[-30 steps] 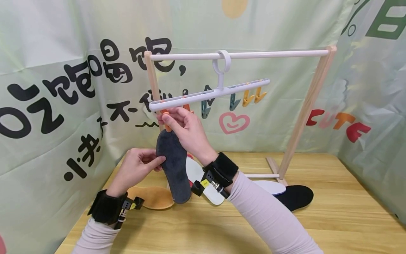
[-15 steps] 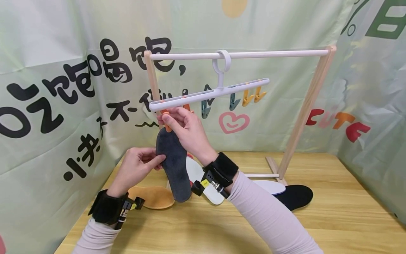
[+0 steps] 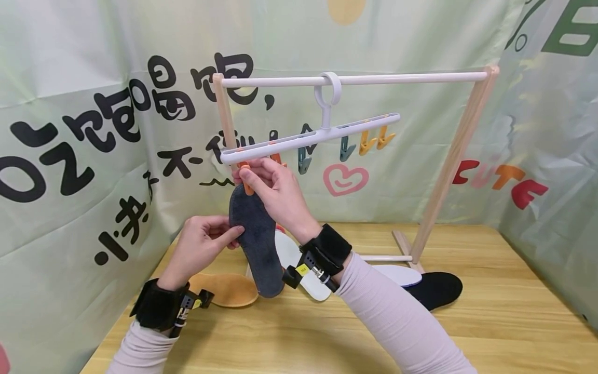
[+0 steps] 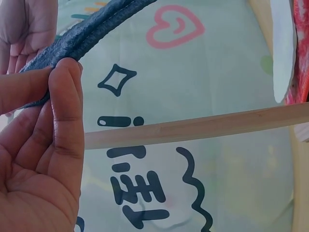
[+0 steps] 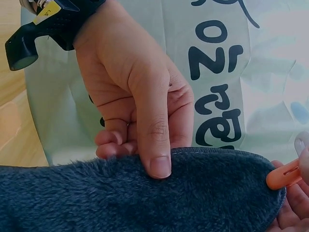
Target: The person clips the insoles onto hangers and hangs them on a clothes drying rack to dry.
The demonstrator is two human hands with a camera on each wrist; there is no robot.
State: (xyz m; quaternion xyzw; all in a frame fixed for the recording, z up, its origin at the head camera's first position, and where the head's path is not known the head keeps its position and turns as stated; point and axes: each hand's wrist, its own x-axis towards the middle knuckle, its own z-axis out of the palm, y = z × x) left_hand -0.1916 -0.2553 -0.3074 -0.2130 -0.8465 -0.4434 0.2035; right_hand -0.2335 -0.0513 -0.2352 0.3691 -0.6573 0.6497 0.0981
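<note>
A dark grey, fuzzy insole (image 3: 258, 249) hangs upright beneath the left end of the white clip hanger (image 3: 285, 144). My left hand (image 3: 202, 244) pinches its left edge between thumb and fingers, as the right wrist view also shows on the plush insole (image 5: 111, 198). Just above, my right hand (image 3: 285, 195) pinches an orange clothes peg (image 3: 245, 179) that hangs from the hanger. In the right wrist view the tip of that orange peg (image 5: 282, 177) overlaps the insole's rounded end. A second orange peg (image 3: 276, 157) is partly hidden behind my right hand.
The hanger hooks over the top bar (image 3: 402, 78) of a wooden rack. Grey-green pegs (image 3: 347, 149) and yellow pegs (image 3: 366, 143) hang further right. On the table (image 3: 299, 343) lie a tan insole (image 3: 229, 291), white insoles (image 3: 315, 283) and a black insole (image 3: 439, 289).
The grey insole has risen slightly, its top end now further up behind the orange peg. My left hand has moved up a little with it; my right hand has stayed at the peg.
</note>
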